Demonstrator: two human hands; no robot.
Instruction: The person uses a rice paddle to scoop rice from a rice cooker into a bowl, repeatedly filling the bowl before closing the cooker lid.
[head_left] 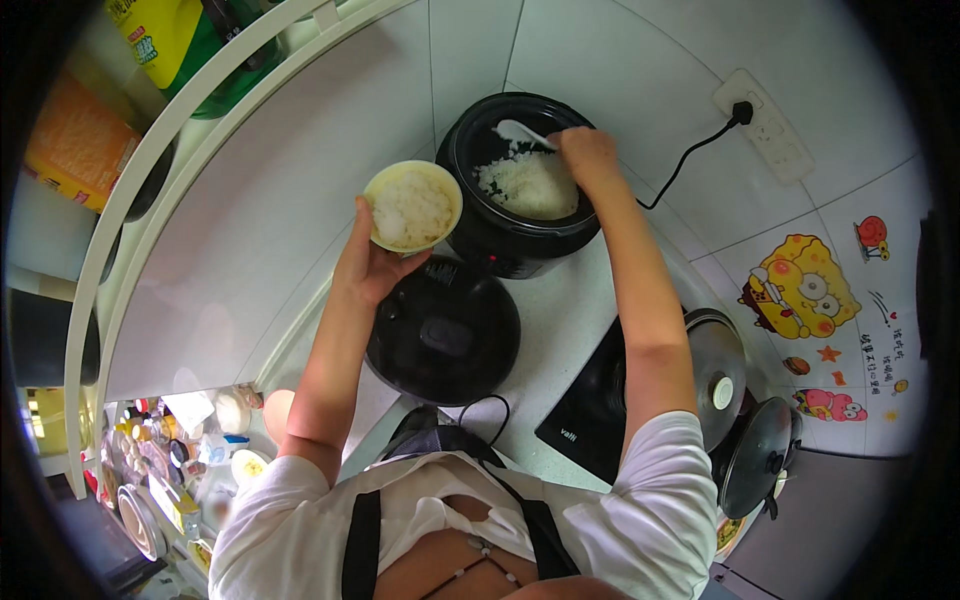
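Observation:
My left hand (pixel 376 262) holds up a pale bowl (pixel 375 185) heaped with white rice (pixel 412 206), fingers closed round its underside and side. Just right of the bowl stands a black rice cooker (pixel 478 240) with its top uncovered and more cooked rice (pixel 535 186) in the pot. Over the pot's right rim, my right hand (pixel 588 156) is closed on the handle of a white rice paddle (pixel 516 131), whose blade is above the rice. Below the bowl, the cooker's black lid (pixel 440 335) lies on the counter.
A dark cooktop (pixel 585 405) and pans with glass lids (pixel 715 385) stand to the right. From the wall socket (pixel 765 125) hangs a black cord (pixel 690 152). A white rack (pixel 190 95) with packages curves along the left. Many small items crowd the lower left.

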